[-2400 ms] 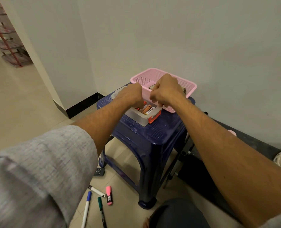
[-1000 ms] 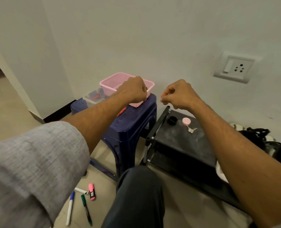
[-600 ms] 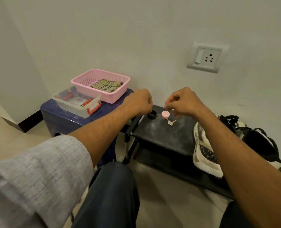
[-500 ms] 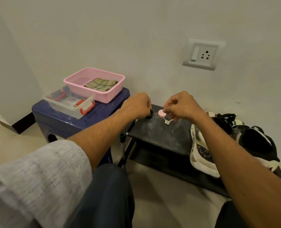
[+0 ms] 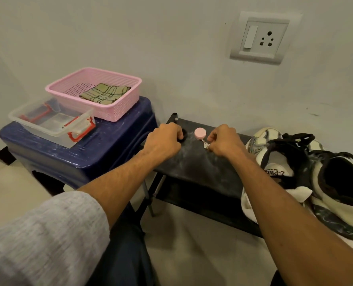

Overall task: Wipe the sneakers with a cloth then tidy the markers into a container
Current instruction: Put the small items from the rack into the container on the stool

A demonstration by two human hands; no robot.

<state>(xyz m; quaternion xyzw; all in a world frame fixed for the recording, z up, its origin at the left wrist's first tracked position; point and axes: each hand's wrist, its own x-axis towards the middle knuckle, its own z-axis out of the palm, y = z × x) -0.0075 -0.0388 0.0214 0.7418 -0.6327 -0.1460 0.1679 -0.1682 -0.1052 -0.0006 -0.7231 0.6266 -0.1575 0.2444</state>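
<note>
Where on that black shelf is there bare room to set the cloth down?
Bare: near half of the black shelf, between left hand and right hand; also the blue stool corner right of the clear container. Crowded: the shelf's back edge with pink disc and keys, and the end under the sneakers.

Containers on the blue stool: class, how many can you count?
2. A pink basket stands at the back of the blue stool, holding a checked cloth; a clear plastic box with red latches stands left of it, nearer the camera. No more seem hidden.
</note>
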